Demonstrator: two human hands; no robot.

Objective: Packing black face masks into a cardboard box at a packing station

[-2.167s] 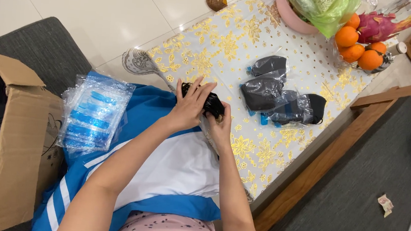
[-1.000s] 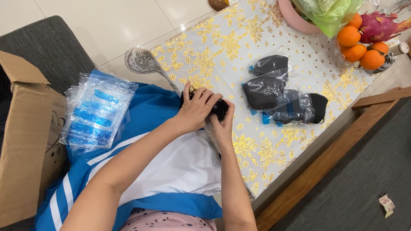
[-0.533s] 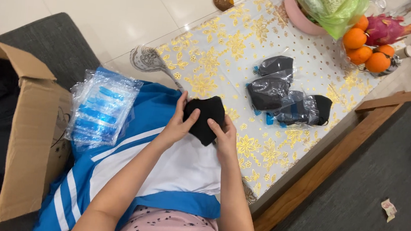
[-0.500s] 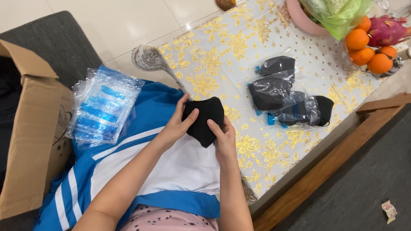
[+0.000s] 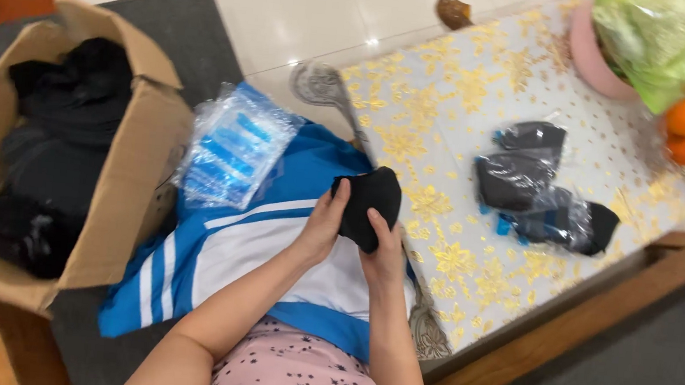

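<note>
Both hands pinch one small folded black fabric piece (image 5: 366,205) just above the blue-and-white striped garment (image 5: 271,252) at the table's near edge: the left hand (image 5: 322,228) has its thumb pressed on the cloth's left side, the right hand (image 5: 384,254) grips its lower edge. If either hold loosens, the soft piece could unfold or slide off onto the lap. Three or so dark pieces in clear plastic sleeves (image 5: 537,189) lie on the white, gold-flowered tablecloth (image 5: 449,111); they might get nudged. A clear pack with blue bands (image 5: 231,146) rests beside the open cardboard box (image 5: 109,222) of black cloth; its print seems unreadable.
</note>
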